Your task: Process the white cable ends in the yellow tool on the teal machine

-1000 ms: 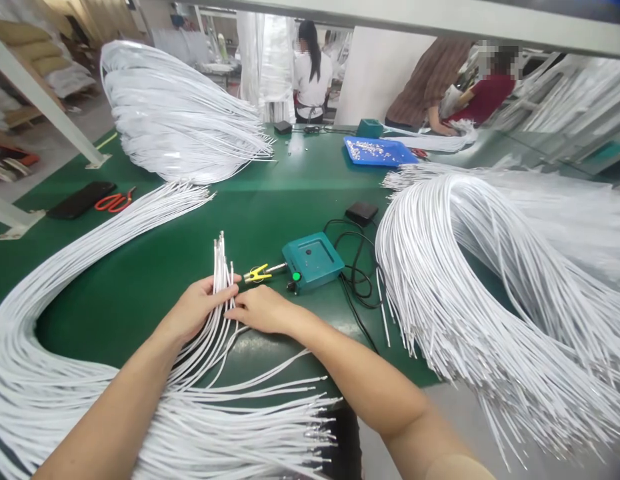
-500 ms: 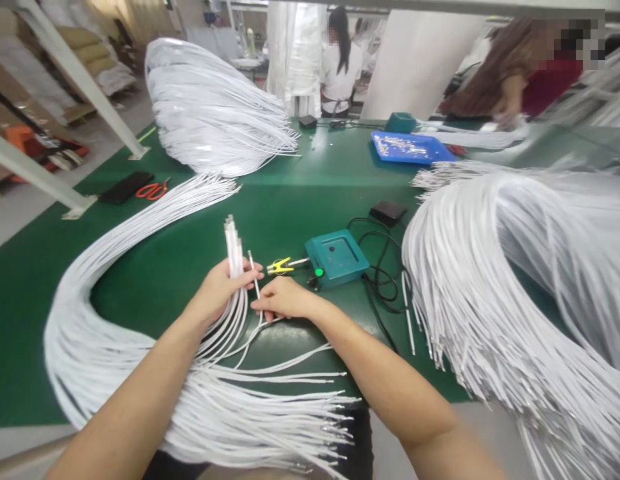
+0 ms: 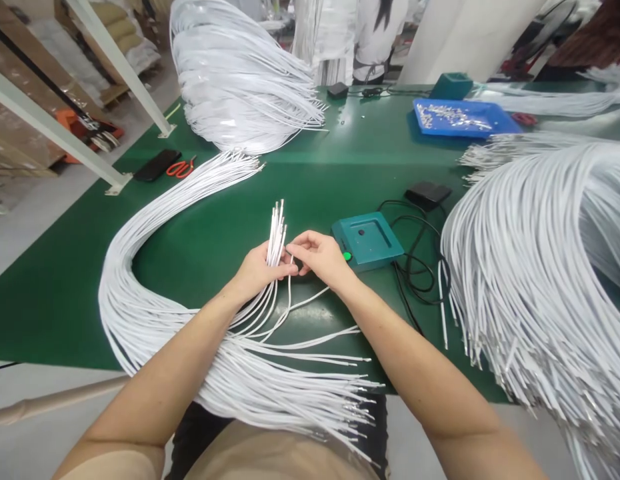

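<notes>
Over the green table, my left hand (image 3: 263, 270) is closed around a small bunch of white cables (image 3: 277, 233), their metal-tipped ends pointing up. Close against it, my right hand (image 3: 317, 257) pinches the upper end of a single white cable (image 3: 289, 288); its tip is hidden by the fingers. Below my forearms lies a large bundle of white cables (image 3: 290, 393), curving round from the left, with loose ends toward the right. Just beyond my right hand sits a teal box (image 3: 373, 237) with a green button (image 3: 347, 256).
On the right, a big looped heap of white cables (image 3: 520, 267) hangs over the table edge. Black cords (image 3: 415, 267) trail from the teal box. Farther back are a blue tray (image 3: 460, 120) of small parts, another cable coil (image 3: 240, 80), orange-handled scissors (image 3: 181, 168) and a person (image 3: 380, 33).
My right hand has moved up along the single cable to its end, close beside the bunch in my left hand. The view has shifted, so the table things appear farther right and higher.
</notes>
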Available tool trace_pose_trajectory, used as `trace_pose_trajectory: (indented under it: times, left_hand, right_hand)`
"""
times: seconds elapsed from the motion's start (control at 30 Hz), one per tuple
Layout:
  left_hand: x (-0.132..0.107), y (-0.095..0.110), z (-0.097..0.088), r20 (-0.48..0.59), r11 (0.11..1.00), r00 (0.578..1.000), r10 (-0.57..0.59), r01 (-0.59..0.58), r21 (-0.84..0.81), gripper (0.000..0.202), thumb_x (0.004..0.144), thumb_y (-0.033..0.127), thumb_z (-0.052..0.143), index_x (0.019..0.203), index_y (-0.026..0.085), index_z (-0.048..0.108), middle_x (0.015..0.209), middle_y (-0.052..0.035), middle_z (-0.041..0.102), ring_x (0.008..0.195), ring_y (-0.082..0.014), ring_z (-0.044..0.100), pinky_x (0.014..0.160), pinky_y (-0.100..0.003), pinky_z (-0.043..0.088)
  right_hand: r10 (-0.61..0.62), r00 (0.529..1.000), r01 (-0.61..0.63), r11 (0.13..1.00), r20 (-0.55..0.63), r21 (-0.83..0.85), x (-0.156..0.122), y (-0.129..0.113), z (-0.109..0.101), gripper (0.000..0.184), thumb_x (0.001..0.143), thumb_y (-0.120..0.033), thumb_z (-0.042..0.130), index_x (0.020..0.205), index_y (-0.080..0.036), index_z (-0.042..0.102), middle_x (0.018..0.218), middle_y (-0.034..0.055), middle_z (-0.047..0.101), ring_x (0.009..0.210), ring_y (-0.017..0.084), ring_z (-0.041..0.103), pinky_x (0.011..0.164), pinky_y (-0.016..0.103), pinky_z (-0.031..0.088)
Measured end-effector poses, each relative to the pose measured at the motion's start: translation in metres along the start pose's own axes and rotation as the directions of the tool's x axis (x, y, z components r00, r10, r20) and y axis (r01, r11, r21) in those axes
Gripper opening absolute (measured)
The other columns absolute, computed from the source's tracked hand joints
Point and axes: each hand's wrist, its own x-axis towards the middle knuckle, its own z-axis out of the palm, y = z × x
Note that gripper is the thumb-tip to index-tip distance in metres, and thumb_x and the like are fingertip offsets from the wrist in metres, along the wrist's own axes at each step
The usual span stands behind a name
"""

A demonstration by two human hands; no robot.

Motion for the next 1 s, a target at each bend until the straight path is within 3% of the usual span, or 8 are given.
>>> trace_pose_trajectory:
  times: [0.1,0.3,0.5,0.7,0.83,1.0]
  left_hand:
    - [-0.0004,0.001,0.0007,0.019,1.0,1.0,0.012,-0.012,0.003,0.033,0.061,0.032,0.076,0.079,0.015,0.055,0.067,0.0014,0.059,0.059,-0.0114,0.056,0.055,-0.023,0.043]
    - [0.0007,0.0009,0.0027,-0.06,0.997,0.998,0.035,-0.039,-0.063,0.031,0.065,0.034,0.073,0.078,0.015,0.052,0.071,0.0008,0.06,0.057,-0.0091,0.055,0.052,-0.021,0.042]
    - [0.0,0.0004,0.0023,-0.075,0.993,0.996,0.05,-0.058,-0.102,0.032,0.067,0.033,0.071,0.083,0.017,0.047,0.074,0.0015,0.06,0.063,-0.0122,0.061,0.05,-0.02,0.04]
    - [-0.0043,0.0017,0.0041,-0.061,0.987,0.99,0.131,-0.124,0.105,0.024,0.069,0.029,0.068,0.082,0.017,0.053,0.074,0.0014,0.061,0.062,-0.011,0.058,0.059,-0.023,0.045]
    - [-0.0051,0.0005,0.0046,-0.012,0.987,0.991,0.134,-0.132,0.09,0.025,0.071,0.03,0.067,0.088,0.018,0.054,0.077,0.0002,0.063,0.063,-0.0123,0.06,0.058,-0.023,0.046]
    - [-0.0041,-0.0022,0.0022,-0.033,0.99,0.991,0.132,-0.13,0.053,0.026,0.072,0.035,0.068,0.081,0.017,0.051,0.073,0.0006,0.06,0.06,-0.0111,0.058,0.058,-0.023,0.047]
  right_hand:
    - [0.007,1.0,-0.004,0.995,-0.03,0.102,-0.0011,-0.0004,0.0028,0.022,0.067,-0.034,0.068,0.068,-0.014,0.059,0.055,-0.0011,0.06,0.042,0.008,0.052,0.043,0.021,0.045]
    - [0.012,0.999,-0.002,0.982,-0.051,0.191,-0.0026,-0.0027,0.006,0.015,0.068,-0.029,0.064,0.069,-0.014,0.064,0.057,-0.0022,0.058,0.045,0.006,0.048,0.047,0.019,0.04]
    - [0.154,0.981,-0.193,0.848,0.119,0.494,-0.0029,-0.002,0.0094,0.017,0.066,-0.03,0.067,0.068,-0.014,0.061,0.045,-0.0081,0.04,0.042,0.005,0.039,0.047,0.02,0.037]
    - [0.223,0.966,-0.26,0.842,0.133,0.473,-0.0018,-0.0008,0.0104,0.037,0.07,-0.049,0.063,0.058,-0.016,0.054,0.043,-0.0077,0.035,0.04,0.007,0.039,0.046,0.022,0.036]
    - [0.202,0.963,-0.265,0.831,0.178,0.489,-0.001,0.003,0.009,0.036,0.067,-0.043,0.07,0.055,-0.016,0.049,0.043,-0.0091,0.032,0.039,0.006,0.034,0.047,0.022,0.034]
    - [0.164,0.936,-0.317,0.779,0.311,0.542,-0.0014,0.0033,0.002,0.033,0.072,-0.041,0.068,0.059,-0.015,0.052,0.048,-0.0087,0.035,0.043,0.004,0.031,0.053,0.022,0.037]
